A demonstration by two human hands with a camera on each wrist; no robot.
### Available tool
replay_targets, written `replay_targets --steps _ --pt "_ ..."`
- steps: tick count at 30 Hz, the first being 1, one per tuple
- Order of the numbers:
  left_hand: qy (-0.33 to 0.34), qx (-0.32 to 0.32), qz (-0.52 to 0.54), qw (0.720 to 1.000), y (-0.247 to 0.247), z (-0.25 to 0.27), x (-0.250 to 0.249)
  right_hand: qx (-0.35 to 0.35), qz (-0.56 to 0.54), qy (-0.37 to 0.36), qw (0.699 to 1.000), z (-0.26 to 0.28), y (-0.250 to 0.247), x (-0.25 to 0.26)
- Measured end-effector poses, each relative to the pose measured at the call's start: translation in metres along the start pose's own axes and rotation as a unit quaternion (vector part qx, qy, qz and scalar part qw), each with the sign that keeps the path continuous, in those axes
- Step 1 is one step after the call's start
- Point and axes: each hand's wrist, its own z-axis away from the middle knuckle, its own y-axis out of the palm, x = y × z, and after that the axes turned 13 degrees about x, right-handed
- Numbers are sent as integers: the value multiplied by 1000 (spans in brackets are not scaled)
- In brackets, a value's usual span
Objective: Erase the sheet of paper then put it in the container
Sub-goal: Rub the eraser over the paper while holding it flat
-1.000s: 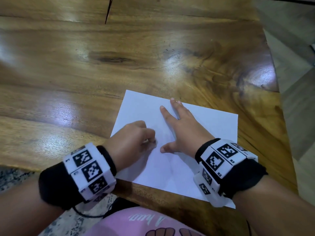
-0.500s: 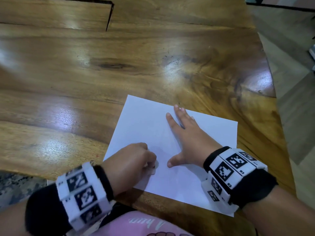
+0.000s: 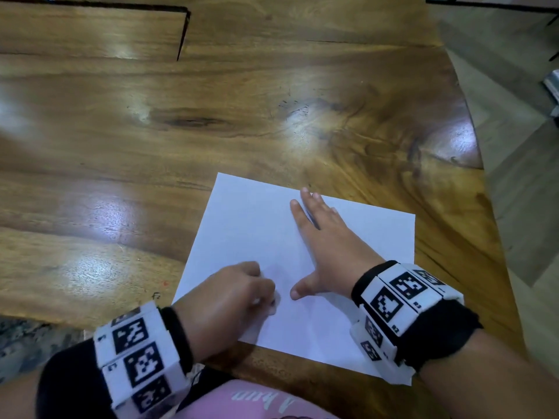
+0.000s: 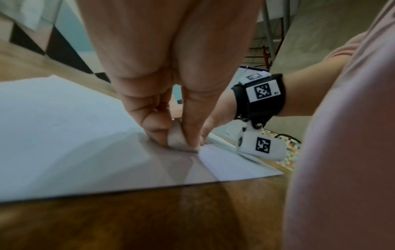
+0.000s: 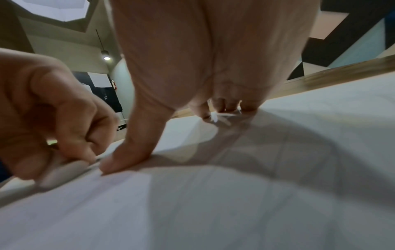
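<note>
A white sheet of paper [image 3: 254, 225] lies flat near the front edge of the wooden table [image 3: 151, 146]. My left hand [image 3: 233, 300] is curled on the sheet's near left part and pinches a small pale eraser [image 4: 181, 142] whose tip presses on the paper [image 4: 64, 135]. My right hand [image 3: 326, 237] lies flat on the sheet with fingers straight and thumb spread out, holding it down. In the right wrist view the right thumb [image 5: 128, 152] presses the paper [image 5: 256, 194] beside the left hand [image 5: 53, 118] and the eraser [image 5: 64, 172]. No container is in view.
The table's right edge [image 3: 478, 164] curves away toward a grey floor [image 3: 514, 146]. A dark slit [image 3: 183, 34] cuts the tabletop at the far left. My pink garment [image 3: 257, 403] sits at the table's near edge.
My left hand with the eraser has slid toward me along the sheet's near left part. The right hand stays flat on the paper. The view has tilted up slightly.
</note>
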Motion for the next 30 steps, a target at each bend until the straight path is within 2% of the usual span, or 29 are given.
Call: replay_targets --steps 2,5,8,10,13,21,23,27,30 --pt "-4 -22 -4 1000 -12 -14 1 2 4 2 1000 0 0 0" --pt "-33 -102 -31 994 -41 -47 -2 3 13 3 1000 -1 0 1" --pt "-30 -116 -44 992 -41 -52 -3 2 15 6 1000 -1 0 1" --pt "-2 -79 -53 995 -22 -32 -2 3 10 5 1000 0 0 1" --pt "-6 11 -22 1000 -1 0 -2 6 2 5 1000 2 -1 2" --pt "-41 63 -15 997 -22 -11 -6 3 -17 26 1000 4 -2 4" --pt "-63 21 -18 998 -40 -25 -8 3 -17 23 1000 4 -2 3" --pt "-109 -102 -29 988 -79 -74 -8 4 -15 20 1000 5 -2 3" --pt "-121 -118 -51 984 -94 -99 -10 1 -14 18 1000 5 -2 1"
